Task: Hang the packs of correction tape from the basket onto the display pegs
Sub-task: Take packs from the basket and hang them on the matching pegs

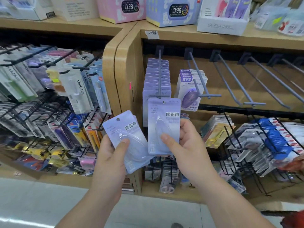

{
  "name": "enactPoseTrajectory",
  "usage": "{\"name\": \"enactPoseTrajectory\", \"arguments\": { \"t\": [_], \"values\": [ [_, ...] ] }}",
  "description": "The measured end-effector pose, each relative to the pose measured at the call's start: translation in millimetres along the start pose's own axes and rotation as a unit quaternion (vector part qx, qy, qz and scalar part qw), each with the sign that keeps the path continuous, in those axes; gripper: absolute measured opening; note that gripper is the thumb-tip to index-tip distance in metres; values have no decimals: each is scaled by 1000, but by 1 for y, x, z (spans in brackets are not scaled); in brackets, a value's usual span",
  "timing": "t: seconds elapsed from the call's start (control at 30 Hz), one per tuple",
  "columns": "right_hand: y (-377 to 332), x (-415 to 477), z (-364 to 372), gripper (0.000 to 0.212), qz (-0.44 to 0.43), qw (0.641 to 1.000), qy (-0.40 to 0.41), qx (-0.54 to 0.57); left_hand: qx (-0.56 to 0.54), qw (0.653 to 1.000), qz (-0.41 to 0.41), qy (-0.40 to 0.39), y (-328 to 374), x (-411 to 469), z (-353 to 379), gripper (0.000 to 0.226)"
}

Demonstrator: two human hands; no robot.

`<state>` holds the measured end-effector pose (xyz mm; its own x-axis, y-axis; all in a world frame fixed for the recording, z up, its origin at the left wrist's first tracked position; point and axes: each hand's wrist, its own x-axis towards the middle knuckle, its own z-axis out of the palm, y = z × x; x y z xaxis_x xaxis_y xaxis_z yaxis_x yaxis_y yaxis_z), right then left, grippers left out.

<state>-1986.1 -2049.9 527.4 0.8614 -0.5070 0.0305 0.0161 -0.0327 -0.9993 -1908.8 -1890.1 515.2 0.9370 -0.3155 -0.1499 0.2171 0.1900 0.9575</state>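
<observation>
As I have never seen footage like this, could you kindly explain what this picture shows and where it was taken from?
There is no machine here: a camera worn on a person's head looks down at their two bare hands before a shop's wooden display. The left hand holds a small stack of lilac correction tape packs. The right hand holds one pack up at the tip of a peg already carrying matching packs. Pegs further right are bare.

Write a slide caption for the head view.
Right hand holds a tape pack at a loaded peg; left hand holds more packs.
</observation>
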Motion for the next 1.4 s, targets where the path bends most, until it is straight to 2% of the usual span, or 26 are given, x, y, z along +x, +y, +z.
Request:
{"name": "enactPoseTrajectory", "arguments": {
  "t": [0.17,0.43,0.63,0.77,1.0,1.2,1.3,1.37,1.4],
  "values": [
    [-2,18,5,27,-26,998,7,-59,30,999,1,31,5,0,-9,26],
    [9,25,12,24,-32,992,19,-121,35,999,-5,-7,14,-2,-15,31],
    [7,27,16,25,-59,992,33,-109,27,999,-9,-14,15,0,-19,31],
    [6,32,13,20,-34,995,46,-79,29,999,-6,-12,15,4,-23,30],
    [19,63,15,23,-25,987,29,-155,31,999,-9,-22,16,7,-23,28],
    [23,69,15,29,-2,983,61,-171,19,999,-5,-39,19,9,-23,26],
    [21,53,10,37,-22,969,123,-213,13,999,3,-47,17,9,-22,26],
    [13,38,11,30,-30,972,135,-190,7,998,8,-60,14,9,-19,36],
    [9,29,13,24,-21,983,106,-151,5,998,8,-66,13,8,-17,39]
  ]
}}
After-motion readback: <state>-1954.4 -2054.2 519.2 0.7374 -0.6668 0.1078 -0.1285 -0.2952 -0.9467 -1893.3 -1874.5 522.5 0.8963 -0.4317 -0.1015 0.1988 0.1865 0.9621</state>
